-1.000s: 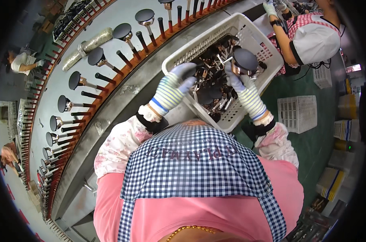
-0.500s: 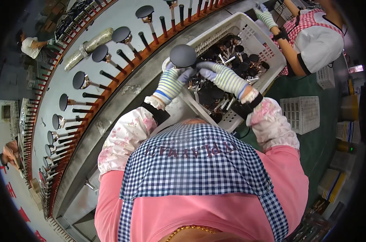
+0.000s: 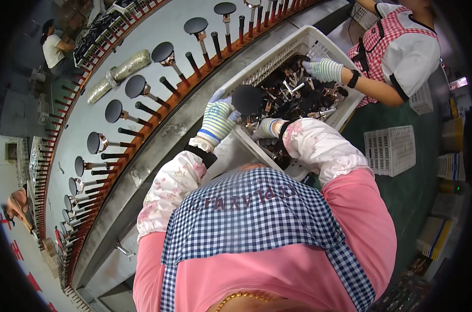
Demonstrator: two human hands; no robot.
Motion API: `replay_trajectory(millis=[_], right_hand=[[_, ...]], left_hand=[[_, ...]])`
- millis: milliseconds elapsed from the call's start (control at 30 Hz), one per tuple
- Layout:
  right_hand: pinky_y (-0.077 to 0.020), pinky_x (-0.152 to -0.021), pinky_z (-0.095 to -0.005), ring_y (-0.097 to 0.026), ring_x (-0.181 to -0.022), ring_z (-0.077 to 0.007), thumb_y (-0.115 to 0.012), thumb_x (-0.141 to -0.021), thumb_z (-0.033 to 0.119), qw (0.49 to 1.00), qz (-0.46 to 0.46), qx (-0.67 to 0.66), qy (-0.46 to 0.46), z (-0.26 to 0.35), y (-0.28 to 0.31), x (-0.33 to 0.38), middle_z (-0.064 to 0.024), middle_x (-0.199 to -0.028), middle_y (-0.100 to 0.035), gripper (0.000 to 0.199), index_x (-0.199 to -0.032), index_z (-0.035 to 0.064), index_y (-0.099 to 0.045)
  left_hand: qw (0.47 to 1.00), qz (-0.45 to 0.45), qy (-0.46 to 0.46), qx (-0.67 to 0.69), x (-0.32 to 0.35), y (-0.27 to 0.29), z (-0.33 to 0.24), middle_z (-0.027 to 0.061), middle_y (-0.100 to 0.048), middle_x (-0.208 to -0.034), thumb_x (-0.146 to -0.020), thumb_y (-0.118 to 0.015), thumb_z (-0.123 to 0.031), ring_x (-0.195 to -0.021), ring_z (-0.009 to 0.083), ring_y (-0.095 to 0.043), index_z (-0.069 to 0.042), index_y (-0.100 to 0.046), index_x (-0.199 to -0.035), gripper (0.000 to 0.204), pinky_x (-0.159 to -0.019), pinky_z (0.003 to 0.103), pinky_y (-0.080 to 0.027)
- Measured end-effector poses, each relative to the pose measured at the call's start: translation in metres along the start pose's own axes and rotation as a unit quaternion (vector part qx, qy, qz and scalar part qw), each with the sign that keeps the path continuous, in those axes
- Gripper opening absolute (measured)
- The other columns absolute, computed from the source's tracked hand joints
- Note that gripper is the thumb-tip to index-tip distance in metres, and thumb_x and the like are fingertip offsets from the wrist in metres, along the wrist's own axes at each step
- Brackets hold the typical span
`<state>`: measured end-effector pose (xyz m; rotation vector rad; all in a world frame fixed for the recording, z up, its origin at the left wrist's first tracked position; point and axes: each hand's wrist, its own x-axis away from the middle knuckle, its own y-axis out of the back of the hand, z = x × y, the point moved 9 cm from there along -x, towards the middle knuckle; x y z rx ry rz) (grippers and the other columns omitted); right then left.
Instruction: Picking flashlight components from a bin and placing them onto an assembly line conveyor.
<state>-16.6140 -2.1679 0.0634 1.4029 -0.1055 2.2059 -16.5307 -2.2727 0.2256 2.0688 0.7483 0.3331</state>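
A black round disc-topped part (image 3: 247, 100) is over the near left end of a white plastic crate (image 3: 313, 35); its stem is hidden. My left hand (image 3: 217, 118), in a striped glove, lies beside the disc, its thumb close to the rim and its fingers spread. Below the disc, my right hand (image 3: 268, 128) reaches into the crate with curled fingers, seemingly around the part's hidden lower end. Its fingertips are partly covered. Loose black and chrome parts (image 3: 298, 91) fill the crate. A co-worker's gloved hand (image 3: 325, 69) reaches into its far right side.
Along the curved rack (image 3: 137, 136) at left stand several disc-topped pieces (image 3: 136, 86) and black rods (image 3: 193, 63). A wrapped bundle (image 3: 119, 75) lies behind them. Another white crate (image 3: 390, 150) sits on the green floor at right. The co-worker's arm (image 3: 373, 88) crosses the crate's right rim.
The disc has come nearer to me and looks darker, as if tilted. My left fingers have spread apart from it, and my right hand has turned down into the crate. The co-worker's hand has entered the crate.
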Motion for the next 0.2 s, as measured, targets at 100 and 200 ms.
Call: replay_trajectory(millis=[100, 200], right_hand=[[-0.0553, -0.06, -0.0317, -0.068, -0.064, -0.0184, -0.076, -0.088, 0.04, 0.983, 0.006, -0.181, -0.007, -0.037, 0.011, -0.006, -0.0054, -0.081, -0.073, 0.041, -0.118, 0.0137, -0.071], [-0.056, -0.079, -0.0408, -0.07, -0.084, -0.0257, -0.081, -0.084, 0.036, 0.997, -0.06, -0.03, 0.031, -0.048, 0.051, 0.012, -0.0141, -0.094, -0.076, 0.044, -0.121, 0.0137, -0.074]], left_hand=[[1.0, -0.02, -0.006, -0.007, -0.017, -0.006, -0.003, 0.0091, -0.075, -0.114, -0.084, -0.071, -0.023, -0.122, 0.0334, -0.063, -0.016, -0.077, -0.109, 0.027, -0.111, 0.045, -0.044], [0.999, -0.021, -0.031, 0.015, -0.033, -0.016, -0.002, 0.0085, -0.075, -0.116, -0.083, -0.073, -0.025, -0.123, 0.0311, -0.063, -0.016, -0.077, -0.11, 0.029, -0.115, 0.044, -0.04]])
